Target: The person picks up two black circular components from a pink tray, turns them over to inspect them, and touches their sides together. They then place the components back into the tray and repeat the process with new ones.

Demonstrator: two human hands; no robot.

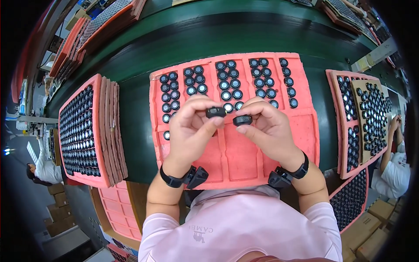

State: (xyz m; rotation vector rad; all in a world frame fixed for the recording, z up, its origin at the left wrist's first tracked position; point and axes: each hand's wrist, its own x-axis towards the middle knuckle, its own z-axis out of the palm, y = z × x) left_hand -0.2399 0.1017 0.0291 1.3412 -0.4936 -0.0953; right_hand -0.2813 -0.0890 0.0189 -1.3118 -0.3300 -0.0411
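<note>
My left hand (192, 131) pinches one small, round, black plastic-looking piece (215, 112) between thumb and fingers; my right hand (271, 133) pinches a matching black piece (242, 120), just past three o'clock from it. Both look light, stiff, perhaps slick (smooth sides, I'd guess): best gripped by opposite edges. Beneath, a pink foam compartmented tray (242, 162) holds similar black discs (224, 84) towards twelve o'clock.

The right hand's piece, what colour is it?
The piece is black, seen best in the head view.

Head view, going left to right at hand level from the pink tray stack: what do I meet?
Pink tray stack, left hand, left-held black piece, right-held black piece, right hand, right-side pink tray.
</note>
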